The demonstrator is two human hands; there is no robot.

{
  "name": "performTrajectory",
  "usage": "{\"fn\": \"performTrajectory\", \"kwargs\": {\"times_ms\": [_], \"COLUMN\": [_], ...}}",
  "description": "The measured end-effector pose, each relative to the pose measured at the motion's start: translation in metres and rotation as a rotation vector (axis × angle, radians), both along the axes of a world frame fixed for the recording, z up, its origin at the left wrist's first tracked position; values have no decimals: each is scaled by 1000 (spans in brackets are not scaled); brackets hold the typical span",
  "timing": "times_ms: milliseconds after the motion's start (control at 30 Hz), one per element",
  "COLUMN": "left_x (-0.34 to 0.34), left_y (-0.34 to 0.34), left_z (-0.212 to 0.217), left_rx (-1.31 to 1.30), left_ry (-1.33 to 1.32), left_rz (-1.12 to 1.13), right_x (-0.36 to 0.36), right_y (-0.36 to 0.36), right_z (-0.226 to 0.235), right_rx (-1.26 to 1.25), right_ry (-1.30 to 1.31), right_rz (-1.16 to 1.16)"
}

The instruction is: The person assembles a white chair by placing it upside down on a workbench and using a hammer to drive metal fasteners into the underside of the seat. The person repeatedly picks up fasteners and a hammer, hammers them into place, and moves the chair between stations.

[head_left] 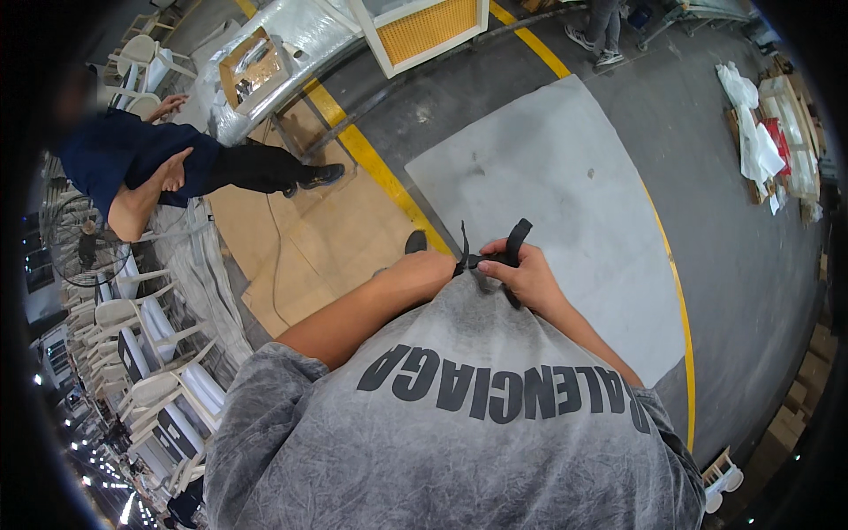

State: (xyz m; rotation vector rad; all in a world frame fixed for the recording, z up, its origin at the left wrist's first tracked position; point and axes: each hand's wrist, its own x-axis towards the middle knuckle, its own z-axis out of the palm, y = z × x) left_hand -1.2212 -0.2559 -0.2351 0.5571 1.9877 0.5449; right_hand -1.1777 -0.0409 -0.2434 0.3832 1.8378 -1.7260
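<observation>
In front of my waist, at the hem of my grey T-shirt, both hands are on a black strap. My right hand is closed on it, thumb and fingers pinching. One end of the strap stands up in a curl above that hand. My left hand is curled at the other side of the strap, with most of its fingers hidden. A thin black end sticks up beside it. What fastens the strap in the middle is too small to make out.
A grey sheet lies on the floor ahead, beside yellow lines and brown boards. A person in dark clothes stands at the left near a wrapped table. Several pale chairs fill the left. Another person's legs show far ahead.
</observation>
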Motion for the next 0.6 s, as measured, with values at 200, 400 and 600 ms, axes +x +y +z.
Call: {"fn": "performTrajectory", "kwargs": {"times_ms": [200,400,600], "left_x": [-4,-7,6], "left_y": [-11,2,-3], "left_z": [-46,-34,-35], "left_rx": [14,-26,-14], "left_ry": [-21,71,290], "left_rz": [149,116,36], "right_x": [-14,-12,-10], "right_y": [-14,-10,-7], "right_z": [-7,-11,-11], "right_rx": [-65,-37,-29], "right_ry": [-59,-32,10], "right_rz": [178,36,28]}}
